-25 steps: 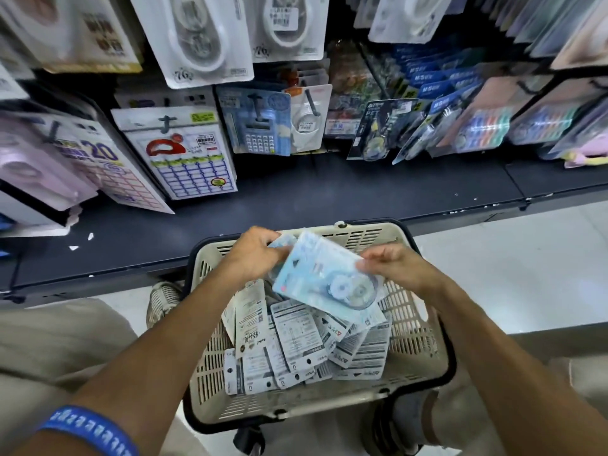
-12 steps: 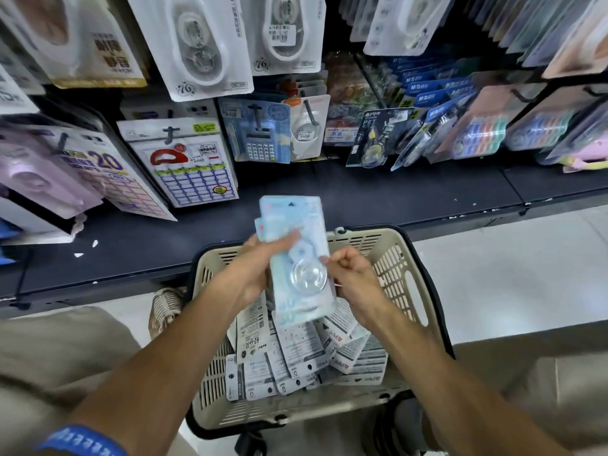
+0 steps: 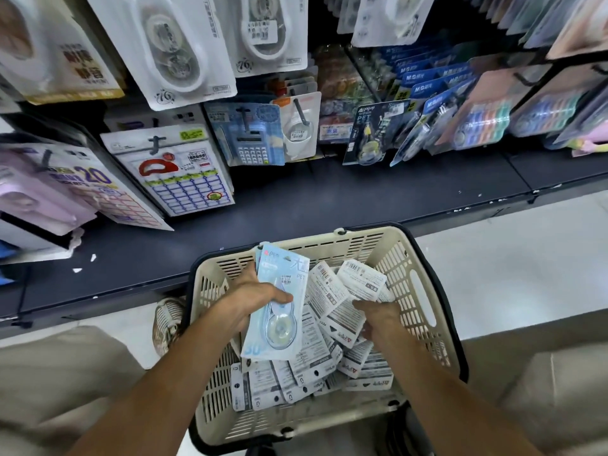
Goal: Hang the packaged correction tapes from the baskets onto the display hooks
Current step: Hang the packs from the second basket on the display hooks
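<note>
Left hand (image 3: 255, 299) grips a stack of correction tapes (image 3: 279, 304) (loosely fanned); right hand (image 3: 378, 319), fingers curled, digs in the basket (image 3: 424, 291); 1 jolt could spill them.

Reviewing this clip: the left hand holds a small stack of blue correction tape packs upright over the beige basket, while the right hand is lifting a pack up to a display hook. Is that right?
Not quite. In the head view the right hand is not at a hook; it is down in the beige basket, among the loose packs. The left hand does hold the blue correction tape packs upright over the basket.
</note>
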A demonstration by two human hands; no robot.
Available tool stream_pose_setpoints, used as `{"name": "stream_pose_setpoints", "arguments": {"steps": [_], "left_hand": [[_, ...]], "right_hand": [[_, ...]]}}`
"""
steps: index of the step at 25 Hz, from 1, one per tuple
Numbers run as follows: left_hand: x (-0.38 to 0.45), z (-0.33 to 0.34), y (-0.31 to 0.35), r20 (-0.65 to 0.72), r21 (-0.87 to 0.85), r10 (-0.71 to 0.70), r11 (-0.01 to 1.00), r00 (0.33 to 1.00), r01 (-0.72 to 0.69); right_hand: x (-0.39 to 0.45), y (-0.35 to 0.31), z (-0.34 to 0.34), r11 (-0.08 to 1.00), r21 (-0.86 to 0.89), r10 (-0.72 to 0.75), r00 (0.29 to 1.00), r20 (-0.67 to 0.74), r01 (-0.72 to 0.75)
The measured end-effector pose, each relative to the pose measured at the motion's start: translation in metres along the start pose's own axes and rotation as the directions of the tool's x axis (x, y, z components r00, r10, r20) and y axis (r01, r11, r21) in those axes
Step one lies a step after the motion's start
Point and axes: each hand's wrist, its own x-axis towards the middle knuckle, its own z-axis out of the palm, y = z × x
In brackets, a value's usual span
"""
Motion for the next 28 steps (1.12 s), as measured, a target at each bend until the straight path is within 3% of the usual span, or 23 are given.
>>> {"name": "stream_pose_setpoints", "arguments": {"steps": [3,6,8,11,15,17,19,21,23,26,28], "left_hand": [[0.000,-0.003,0.000,-0.077,-0.014,0.003,1.000,0.997,-0.005],[-0.001,-0.006,0.001,-0.057,-0.036,-0.091,0.995,0.994,0.089],[-0.004,-0.007,0.002,-0.036,-0.005,-0.108,0.994,0.994,0.108],[-0.002,-0.011,0.002,0.003,-0.040,-0.069,0.997,0.998,0.069],[-0.011,-0.015,0.013,0.087,-0.109,0.009,0.994,0.996,0.001],[-0.017,-0.016,0.015,0.139,-0.091,0.007,0.996,0.990,0.005],[-0.018,-0.015,0.013,0.207,-0.101,-0.020,0.994,0.978,0.042],[-0.020,-0.015,0.012,0.282,-0.218,-0.016,0.973,0.959,0.080],[-0.020,-0.018,0.010,0.348,-0.266,0.023,0.961,0.937,0.075],[-0.019,-0.026,0.005,0.390,-0.269,0.052,0.961,0.920,0.059],[-0.017,-0.033,0.000,0.427,-0.355,0.052,0.928,0.903,0.115]], "right_hand": [[-0.006,-0.003,-0.004,0.939,-0.301,-0.167,0.986,0.023,0.167],[-0.027,-0.022,-0.009,0.743,-0.488,-0.431,0.885,0.173,0.457],[-0.047,-0.037,-0.019,0.533,-0.605,-0.632,0.754,0.181,0.592],[-0.079,-0.044,-0.037,0.280,-0.444,-0.852,0.434,0.293,0.851],[-0.110,-0.029,-0.029,-0.110,-0.415,-0.868,0.116,0.482,0.903],[-0.116,-0.023,-0.022,-0.280,-0.417,-0.831,-0.001,0.556,0.864],[-0.116,-0.019,-0.016,-0.333,-0.446,-0.797,0.004,0.603,0.831],[-0.119,-0.017,-0.007,-0.326,-0.457,-0.782,0.036,0.622,0.827],[-0.122,-0.019,0.004,-0.330,-0.431,-0.796,-0.002,0.605,0.840],[-0.128,-0.021,0.023,-0.387,-0.394,-0.818,-0.114,0.564,0.834],[-0.128,-0.016,0.035,-0.401,-0.371,-0.795,-0.117,0.595,0.837]]}}
